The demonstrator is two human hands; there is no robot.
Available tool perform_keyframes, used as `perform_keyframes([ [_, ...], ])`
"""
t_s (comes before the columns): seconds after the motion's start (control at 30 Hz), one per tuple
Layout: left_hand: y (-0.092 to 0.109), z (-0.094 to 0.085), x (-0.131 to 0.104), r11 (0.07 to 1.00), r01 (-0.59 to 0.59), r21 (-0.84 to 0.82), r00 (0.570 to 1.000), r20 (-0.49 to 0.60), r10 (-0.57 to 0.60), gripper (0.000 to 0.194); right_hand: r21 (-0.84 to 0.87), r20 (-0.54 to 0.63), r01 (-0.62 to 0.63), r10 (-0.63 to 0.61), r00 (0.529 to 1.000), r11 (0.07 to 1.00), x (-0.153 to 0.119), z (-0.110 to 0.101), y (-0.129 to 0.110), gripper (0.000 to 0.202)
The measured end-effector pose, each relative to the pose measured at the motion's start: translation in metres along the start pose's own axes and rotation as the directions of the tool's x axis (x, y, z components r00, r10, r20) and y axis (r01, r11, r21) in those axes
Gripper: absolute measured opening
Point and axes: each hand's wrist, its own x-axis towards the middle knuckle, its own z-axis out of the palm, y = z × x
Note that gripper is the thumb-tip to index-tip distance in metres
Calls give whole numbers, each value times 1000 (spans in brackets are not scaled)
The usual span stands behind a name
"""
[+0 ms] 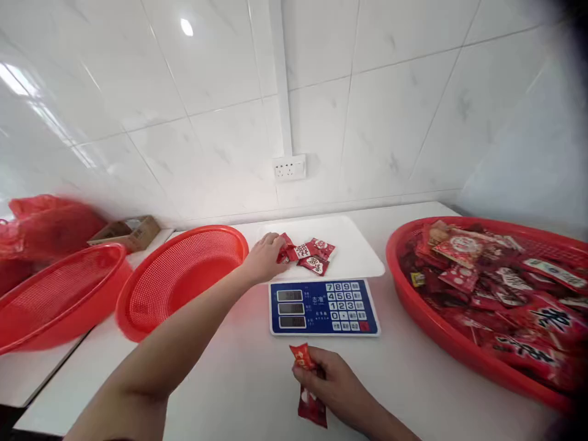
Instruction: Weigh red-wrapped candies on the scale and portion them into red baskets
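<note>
My left hand point(265, 260) reaches over the left part of the white scale tray point(353, 260), its fingers at a small pile of red snack packets point(314, 264). What it grips there, if anything, is hidden by the hand. Below the blue keypad panel point(324, 307), my right hand point(331, 383) is closed around red packets point(312, 405); one end sticks up above the thumb and another hangs below the fingers.
At the right stands a large red basket point(427, 327) heaped with packets. Two red baskets, one nearer point(184, 269) and one farther left point(64, 294), hold no visible packets. Behind them are a cardboard box point(138, 236) and red bags point(50, 229). A socket point(290, 168) is on the wall.
</note>
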Motion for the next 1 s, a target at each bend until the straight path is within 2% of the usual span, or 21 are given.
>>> perform_keyframes([
  [0.17,1,-5,-7,996,44,83,995,87,-51,27,7,13,4,-4,1000,1000,2,0,1,29],
  [0.33,4,-9,-13,993,83,86,982,163,-96,24,6,19,16,-16,1000,1000,1,-1,3,31],
  [0.47,1,-18,-26,992,77,99,993,87,-85,21,38,29,3,-4,1000,999,-1,-1,3,31],
  [0.57,-7,-37,-42,983,147,109,989,-31,-144,20,56,40,-2,0,999,998,-2,-1,1,32],
  [0.63,-16,-53,-53,958,272,92,962,-57,-267,18,63,50,-9,5,999,998,-3,0,0,33],
  [0.7,-26,-67,-63,912,405,67,914,-55,-402,18,61,59,-15,11,998,998,-3,0,-1,33],
  [0.77,-37,-76,-71,882,470,33,882,-59,-468,17,49,65,-20,17,998,999,-4,1,-1,32],
  [0.87,-50,-79,-82,882,469,-51,878,-77,-472,15,22,63,-28,27,998,999,-5,0,-1,32],
  [1.0,-56,-73,-91,864,484,-140,868,-53,-494,26,-17,58,-34,35,998,999,-6,-1,-2,31],
])
